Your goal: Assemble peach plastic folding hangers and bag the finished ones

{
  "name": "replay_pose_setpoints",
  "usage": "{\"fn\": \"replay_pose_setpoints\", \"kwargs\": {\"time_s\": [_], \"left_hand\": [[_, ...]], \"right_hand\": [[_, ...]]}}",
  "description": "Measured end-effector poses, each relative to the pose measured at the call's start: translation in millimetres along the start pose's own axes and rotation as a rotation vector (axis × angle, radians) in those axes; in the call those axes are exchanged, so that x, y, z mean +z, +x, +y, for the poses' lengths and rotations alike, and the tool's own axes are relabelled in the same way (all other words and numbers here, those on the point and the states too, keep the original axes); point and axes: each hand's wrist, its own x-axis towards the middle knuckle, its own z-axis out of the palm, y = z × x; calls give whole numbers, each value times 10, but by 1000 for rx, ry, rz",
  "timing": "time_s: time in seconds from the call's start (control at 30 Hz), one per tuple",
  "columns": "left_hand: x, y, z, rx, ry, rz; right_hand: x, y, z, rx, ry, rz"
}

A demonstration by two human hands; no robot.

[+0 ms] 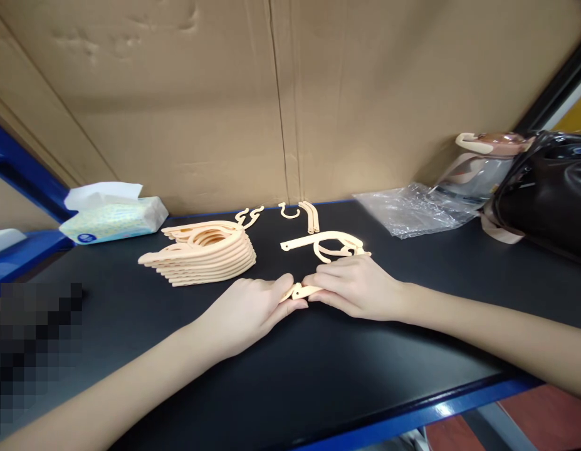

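Observation:
My left hand [250, 313] and my right hand [353, 287] meet at the middle of the black table [318, 376]. Both pinch a small cream plastic hanger piece [300, 291] between their fingertips, close to the table top. Just behind my right hand lies a partly assembled cream hanger [325, 243] with a hook. A stack of several finished cream hangers [203, 254] sits to the left. Loose hook and bar pieces [299, 213] lie near the back wall.
A tissue pack [114, 218] rests at the back left. A crumpled clear plastic bag [412, 210], a water jug [482, 166] and a black bag [548, 188] stand at the back right. Cardboard forms the back wall. The table has a blue front edge [435, 410].

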Motion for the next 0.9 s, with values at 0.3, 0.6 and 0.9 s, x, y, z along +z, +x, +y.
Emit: {"fn": "replay_pose_setpoints", "kwargs": {"time_s": [0.3,0.6,0.9], "left_hand": [[24,3,-10,-8,141,0],[71,-21,-75,180,345,236],[83,-11,-87,257,462,313]], "right_hand": [[2,-2,27,20,11,-31],[-2,-11,23,5,5,-33],[-2,-22,19,27,69,-77]]}}
